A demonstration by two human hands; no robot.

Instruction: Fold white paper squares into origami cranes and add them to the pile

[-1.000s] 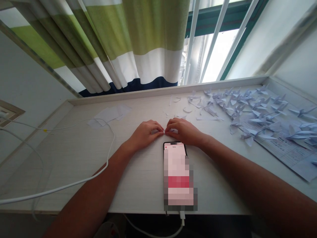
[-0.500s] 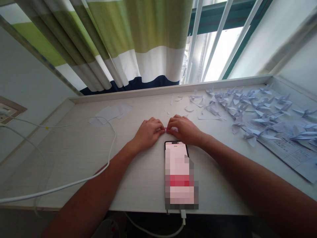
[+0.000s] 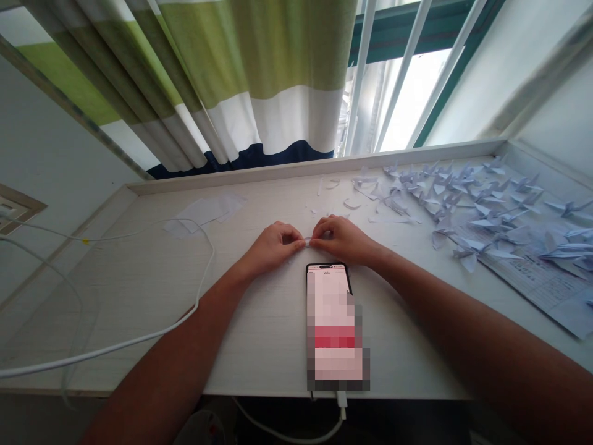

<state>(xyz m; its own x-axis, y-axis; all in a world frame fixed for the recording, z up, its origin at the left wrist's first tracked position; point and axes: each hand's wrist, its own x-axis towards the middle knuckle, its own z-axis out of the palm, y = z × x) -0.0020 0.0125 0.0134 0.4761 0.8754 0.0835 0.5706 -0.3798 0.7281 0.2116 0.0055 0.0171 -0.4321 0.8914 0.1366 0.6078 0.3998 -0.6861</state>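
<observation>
A white desk (image 3: 139,303) is strewn with paper cranes (image 3: 486,207) at the right. A small paper piece (image 3: 306,243) is held pinched between the left hand (image 3: 273,247) and right hand (image 3: 341,241), both gripping it, just above a phone (image 3: 330,327).

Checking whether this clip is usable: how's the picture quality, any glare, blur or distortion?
In the head view, the barred window is blown out white; in the same view, the wide lens bends the desk ledge, the phone screen is pixelated, and the paper scrap between the left hand and right hand is too small to make out clearly.
</observation>
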